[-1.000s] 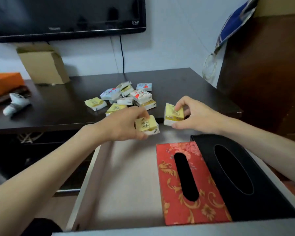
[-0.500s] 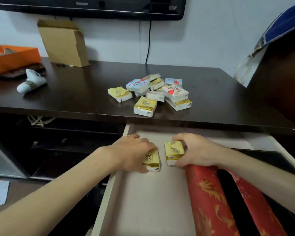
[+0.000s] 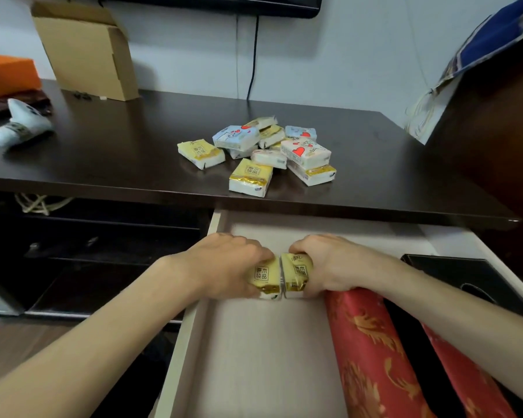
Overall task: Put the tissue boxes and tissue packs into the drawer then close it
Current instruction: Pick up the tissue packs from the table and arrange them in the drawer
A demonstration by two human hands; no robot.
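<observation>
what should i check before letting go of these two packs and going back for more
1. Both packs down inside the drawer: ok. The left hand and right hand press the left yellow pack and right yellow pack side by side near its back.
2. Packs resting flat on the floor: cannot tell, fingers cover their edges.
3. Room left in the drawer: ok, bare floor in front of the packs.
4. Tissue boxes inside: ok. The red box and black box sit on the right side.
5. Packs left to move: not ok, a pile of packs remains on the table.
6. Drawer closed: not ok, open.
</observation>
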